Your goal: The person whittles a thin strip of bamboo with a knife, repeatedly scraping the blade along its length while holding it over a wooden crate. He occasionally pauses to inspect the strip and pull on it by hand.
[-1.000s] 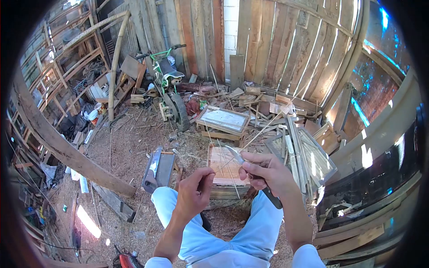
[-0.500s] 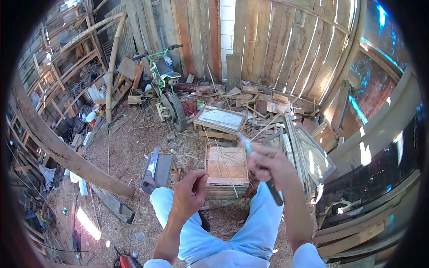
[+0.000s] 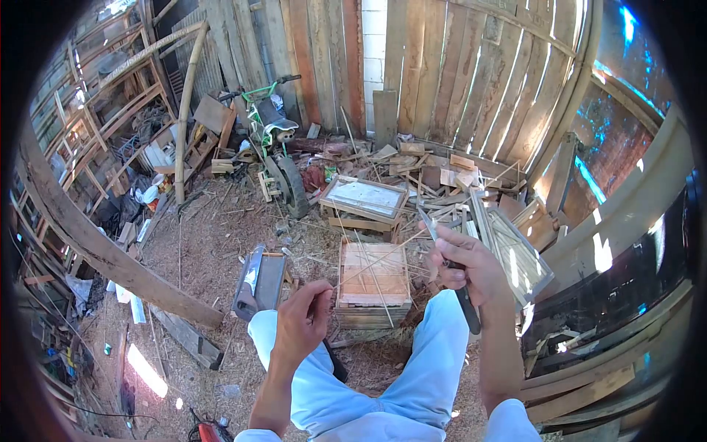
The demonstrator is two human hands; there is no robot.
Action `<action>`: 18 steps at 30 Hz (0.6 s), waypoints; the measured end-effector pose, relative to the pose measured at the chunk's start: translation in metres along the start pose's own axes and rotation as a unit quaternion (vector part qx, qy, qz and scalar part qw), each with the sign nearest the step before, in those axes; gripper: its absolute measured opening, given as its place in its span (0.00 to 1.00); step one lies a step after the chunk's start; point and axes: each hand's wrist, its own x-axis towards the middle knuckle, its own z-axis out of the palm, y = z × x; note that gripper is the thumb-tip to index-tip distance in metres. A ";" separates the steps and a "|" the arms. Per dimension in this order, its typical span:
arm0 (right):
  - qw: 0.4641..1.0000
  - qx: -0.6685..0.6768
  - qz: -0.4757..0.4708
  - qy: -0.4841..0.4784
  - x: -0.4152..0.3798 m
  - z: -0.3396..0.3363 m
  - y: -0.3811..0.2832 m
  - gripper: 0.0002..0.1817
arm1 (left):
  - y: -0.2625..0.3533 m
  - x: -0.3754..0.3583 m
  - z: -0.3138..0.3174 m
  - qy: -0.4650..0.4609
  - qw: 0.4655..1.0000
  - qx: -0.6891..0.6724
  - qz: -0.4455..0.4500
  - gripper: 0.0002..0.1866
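Observation:
My right hand (image 3: 473, 271) grips a knife (image 3: 468, 313) with a dark handle, its blade angled up and to the left. Between the closed fingertips of my left hand (image 3: 302, 315) is one end of a thin wooden strip (image 3: 383, 259). The strip slants up to the right, and its far end comes close to the knife blade. Below it, between my knees, stands a wooden box (image 3: 374, 300) with a pale slatted top. Several more thin sticks (image 3: 373, 275) lie across that box.
A framed panel (image 3: 364, 197) lies beyond the box, with scrap wood (image 3: 412, 162) behind it. A dark tray-like frame (image 3: 261, 282) stands left of the box. Further back is a green motorbike (image 3: 272, 121). A slanting post (image 3: 118, 254) crosses the left side.
My right hand has moved right and slightly down with the knife, whose blade is now clearer. My left hand has shifted a little left, still pinching the strip.

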 end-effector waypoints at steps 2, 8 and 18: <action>1.000 0.000 -0.003 -0.014 -0.003 0.003 0.003 0.22 | -0.001 0.000 0.001 0.004 1.000 -0.002 -0.001 0.04; 0.997 -0.052 0.054 -0.014 -0.005 0.032 0.023 0.21 | 0.004 0.005 0.012 0.010 0.999 -0.001 0.040 0.05; 0.999 -0.049 -0.016 0.007 -0.007 0.010 0.007 0.22 | -0.002 0.000 0.000 0.010 1.000 0.013 -0.024 0.04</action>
